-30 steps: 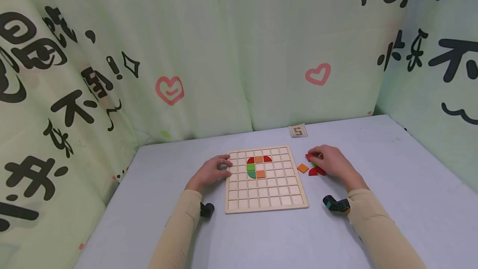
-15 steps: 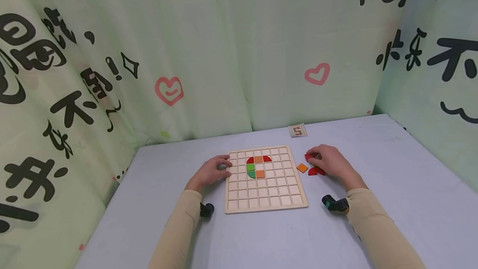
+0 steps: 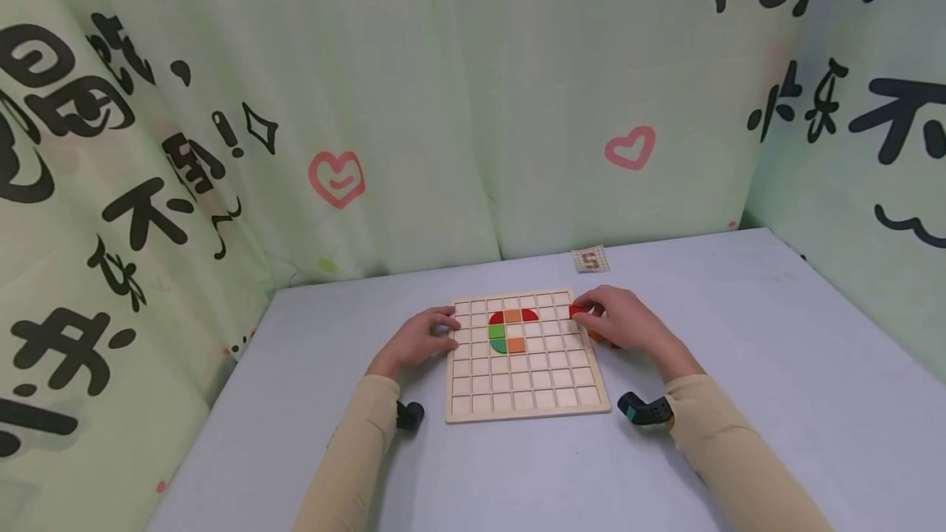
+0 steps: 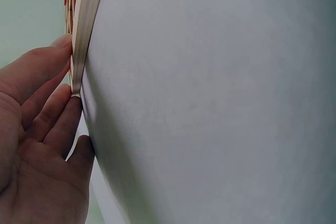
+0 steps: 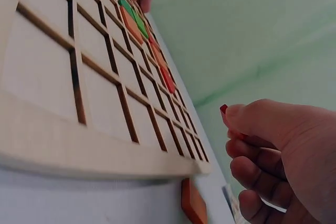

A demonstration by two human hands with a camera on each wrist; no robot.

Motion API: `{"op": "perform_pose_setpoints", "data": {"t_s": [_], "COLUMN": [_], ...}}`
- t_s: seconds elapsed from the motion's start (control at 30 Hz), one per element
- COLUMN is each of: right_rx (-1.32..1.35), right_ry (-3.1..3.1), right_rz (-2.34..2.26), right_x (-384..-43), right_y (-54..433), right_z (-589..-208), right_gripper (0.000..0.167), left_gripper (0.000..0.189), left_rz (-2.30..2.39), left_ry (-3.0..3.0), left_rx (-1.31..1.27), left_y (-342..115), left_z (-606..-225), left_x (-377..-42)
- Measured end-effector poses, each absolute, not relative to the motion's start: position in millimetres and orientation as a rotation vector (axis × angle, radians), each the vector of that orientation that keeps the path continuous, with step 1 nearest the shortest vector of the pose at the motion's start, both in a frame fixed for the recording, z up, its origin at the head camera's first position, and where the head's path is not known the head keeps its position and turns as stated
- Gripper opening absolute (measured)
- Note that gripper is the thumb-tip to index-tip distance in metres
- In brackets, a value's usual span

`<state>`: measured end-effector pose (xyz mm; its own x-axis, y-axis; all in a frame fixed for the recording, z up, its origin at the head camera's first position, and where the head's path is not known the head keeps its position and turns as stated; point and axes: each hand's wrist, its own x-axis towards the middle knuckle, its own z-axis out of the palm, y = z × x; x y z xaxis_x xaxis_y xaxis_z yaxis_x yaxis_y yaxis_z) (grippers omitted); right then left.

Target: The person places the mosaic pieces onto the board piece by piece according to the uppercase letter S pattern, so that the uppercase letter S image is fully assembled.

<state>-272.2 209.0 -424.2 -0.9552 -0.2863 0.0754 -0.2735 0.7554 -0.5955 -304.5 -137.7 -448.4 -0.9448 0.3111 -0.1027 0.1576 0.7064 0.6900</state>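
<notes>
By the right edge of the grid board (image 3: 523, 382), the right hand (image 3: 624, 320) pinches a red piece (image 3: 574, 312), shape unclear; the left hand (image 3: 418, 338), fingers loosely extended, touches the left edge.

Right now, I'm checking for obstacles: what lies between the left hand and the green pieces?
Only a bare stretch of the wooden board, as the head view shows.

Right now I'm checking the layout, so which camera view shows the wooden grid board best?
The head view: it shows nearly the whole wooden grid board from above, coloured tiles included. The left wrist view shows mostly its side edge; the right wrist view, a slanted, cropped close-up.
</notes>
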Motion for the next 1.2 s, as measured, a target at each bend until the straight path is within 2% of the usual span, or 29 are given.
{"op": "perform_pose_setpoints", "data": {"t_s": [0.3, 1.2], "right_rx": [-0.698, -0.806], "right_ry": [2.905, 2.907], "right_rz": [-0.949, -0.752], "right_x": [-272, -265], "right_y": [179, 153], "right_z": [-428, -437], "right_gripper": [0.026, 0.025], "left_gripper": [0.024, 0.026], "left_rz": [1.063, 1.060], "left_ry": [2.701, 2.702], "left_rx": [0.371, 0.387], "left_y": [-138, -137], "left_z": [-449, -448], "left_x": [-305, -304]}}
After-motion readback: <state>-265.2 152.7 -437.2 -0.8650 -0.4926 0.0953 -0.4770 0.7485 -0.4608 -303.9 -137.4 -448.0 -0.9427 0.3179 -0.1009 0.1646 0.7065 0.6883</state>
